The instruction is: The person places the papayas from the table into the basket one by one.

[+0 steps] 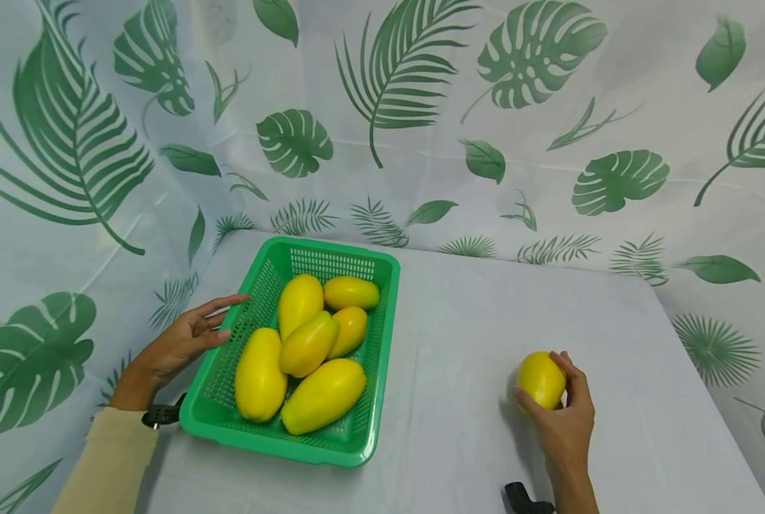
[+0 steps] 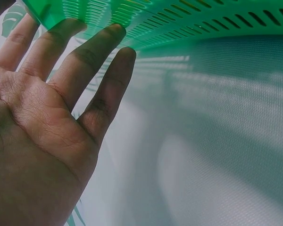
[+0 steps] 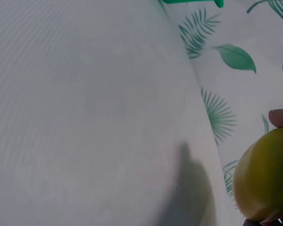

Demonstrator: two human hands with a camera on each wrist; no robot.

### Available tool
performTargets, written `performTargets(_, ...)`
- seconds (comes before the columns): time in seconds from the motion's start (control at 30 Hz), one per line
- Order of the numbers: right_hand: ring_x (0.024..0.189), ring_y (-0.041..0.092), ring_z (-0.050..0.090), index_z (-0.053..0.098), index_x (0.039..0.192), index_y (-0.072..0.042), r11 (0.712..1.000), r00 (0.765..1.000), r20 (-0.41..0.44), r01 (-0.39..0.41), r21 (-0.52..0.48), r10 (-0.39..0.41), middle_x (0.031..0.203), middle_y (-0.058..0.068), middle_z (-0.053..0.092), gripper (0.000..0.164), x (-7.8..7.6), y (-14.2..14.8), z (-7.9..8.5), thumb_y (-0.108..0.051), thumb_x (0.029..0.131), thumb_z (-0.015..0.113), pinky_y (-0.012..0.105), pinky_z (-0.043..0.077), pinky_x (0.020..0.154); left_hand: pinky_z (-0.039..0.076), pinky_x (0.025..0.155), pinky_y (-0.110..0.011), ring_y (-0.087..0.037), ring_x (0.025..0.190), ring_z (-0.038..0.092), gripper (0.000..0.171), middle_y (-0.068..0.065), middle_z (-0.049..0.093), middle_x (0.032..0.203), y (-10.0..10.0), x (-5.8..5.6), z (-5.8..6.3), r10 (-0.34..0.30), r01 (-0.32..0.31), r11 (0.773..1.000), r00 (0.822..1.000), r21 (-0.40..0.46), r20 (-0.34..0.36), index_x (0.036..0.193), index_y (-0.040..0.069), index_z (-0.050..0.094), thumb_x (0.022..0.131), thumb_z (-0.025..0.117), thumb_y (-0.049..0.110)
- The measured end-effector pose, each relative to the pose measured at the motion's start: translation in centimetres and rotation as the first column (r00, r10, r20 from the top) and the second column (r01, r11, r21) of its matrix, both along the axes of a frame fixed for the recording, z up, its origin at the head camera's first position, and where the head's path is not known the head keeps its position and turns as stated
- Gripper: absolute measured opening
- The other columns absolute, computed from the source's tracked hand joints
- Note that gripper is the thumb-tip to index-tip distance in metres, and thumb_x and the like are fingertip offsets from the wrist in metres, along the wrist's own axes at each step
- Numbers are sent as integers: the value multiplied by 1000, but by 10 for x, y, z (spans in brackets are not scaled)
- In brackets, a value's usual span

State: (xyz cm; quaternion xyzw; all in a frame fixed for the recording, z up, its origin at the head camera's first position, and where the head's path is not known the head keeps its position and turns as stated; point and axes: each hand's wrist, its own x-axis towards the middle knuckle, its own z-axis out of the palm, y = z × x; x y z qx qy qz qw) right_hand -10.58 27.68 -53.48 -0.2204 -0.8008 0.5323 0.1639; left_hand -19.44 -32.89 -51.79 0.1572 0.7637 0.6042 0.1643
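Observation:
My right hand grips a yellow mango between thumb and fingers, at the right side of the table. In the right wrist view the same mango fills the lower right corner, its shadow on the cloth beside it. On the left stands a green plastic basket with slotted walls. Several yellow mangoes lie inside, one resting on top of the others. My left hand is at the basket's left rim. The left wrist view has its extended fingers against the slotted wall.
White cloth covers the table, between the basket and my right hand too. A white curtain with green leaf prints hangs behind and along both sides. Black straps sit at both wrists.

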Motion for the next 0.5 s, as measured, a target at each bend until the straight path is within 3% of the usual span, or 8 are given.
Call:
performTargets(0.27, 158, 13, 36, 51, 157, -21, 999, 998, -48, -37, 9, 38, 172, -6, 38, 91, -7, -8, 12, 2, 79, 91, 37, 42, 124, 48, 106, -21, -16, 153, 33, 59, -11, 31, 174, -1, 0, -1, 2, -3, 1000, 1000, -8, -15, 167, 18, 37, 111, 54, 9)
performTargets(0.5, 158, 16, 37, 51, 156, -22, 996, 992, -101, -75, 45, 79, 170, -8, 39, 90, -12, -18, 24, 3, 80, 90, 44, 41, 125, 49, 105, -22, -7, 151, 36, 59, -10, 33, 173, -1, 1, -1, -6, 6, 1000, 1000, 12, -24, 167, 15, 37, 110, 53, 7)
